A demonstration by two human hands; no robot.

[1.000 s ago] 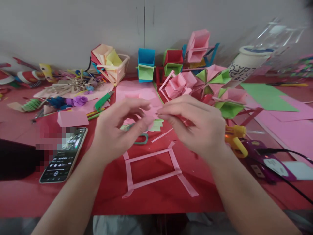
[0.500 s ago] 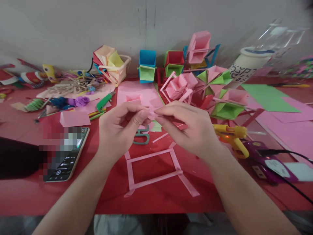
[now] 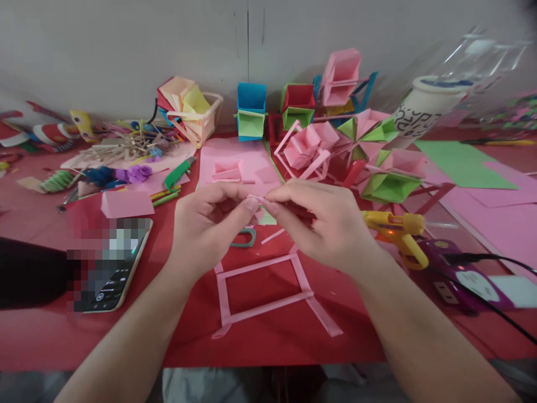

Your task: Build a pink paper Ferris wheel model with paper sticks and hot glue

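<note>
Both hands are in close here, fingertips nearly meeting! The left hand [image 3: 212, 224] pinches 1 end of a small pink strip [image 3: 257, 198] between thumb and forefinger, and the right hand [image 3: 321, 221] has its thumb and fingertips clamped on the other. So the strip sits right between the 2 hands, up above the red desk [image 3: 268, 350].

Nearer the body than either hand, a pink frame [image 3: 268, 307] lies flat, corners overlapping. Just beside the left thumb, a teal scissors handle [image 3: 252, 238] peeks out, and a loose strip [image 3: 272, 237] rests close to the right fingertips. Look right of the right hand: the yellow glue gun [image 3: 388, 222], orange light glowing, with a purple power strip [image 3: 451, 285] past it. Left of the left hand, a phone [image 3: 109, 295]; beyond that hand, a green cutter [image 3: 178, 175]. Past both hands, a pink sheet [image 3: 235, 152].
</note>
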